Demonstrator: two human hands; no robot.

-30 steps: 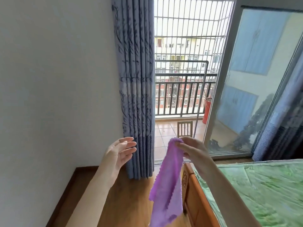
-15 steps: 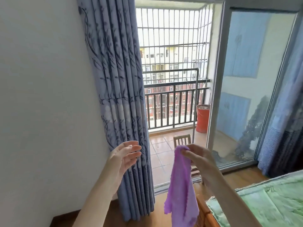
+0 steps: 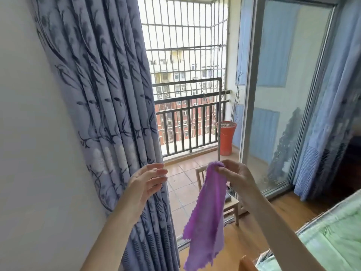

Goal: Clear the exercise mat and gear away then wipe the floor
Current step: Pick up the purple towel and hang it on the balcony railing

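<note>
Head view: purple cloth (image 3: 205,216) hung in mid-air before the balcony doorway.
Right hand (image 3: 237,179) pinched its top corner with curled fingers (image 3: 221,170); left hand (image 3: 145,182) was raised beside the blue curtain (image 3: 101,98), fingers straight, holding nothing.

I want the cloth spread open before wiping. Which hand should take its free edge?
Probably the left hand: it is open, holds nothing, and hovers beside the purple cloth. The right hand already pinches the cloth's top corner.
</note>
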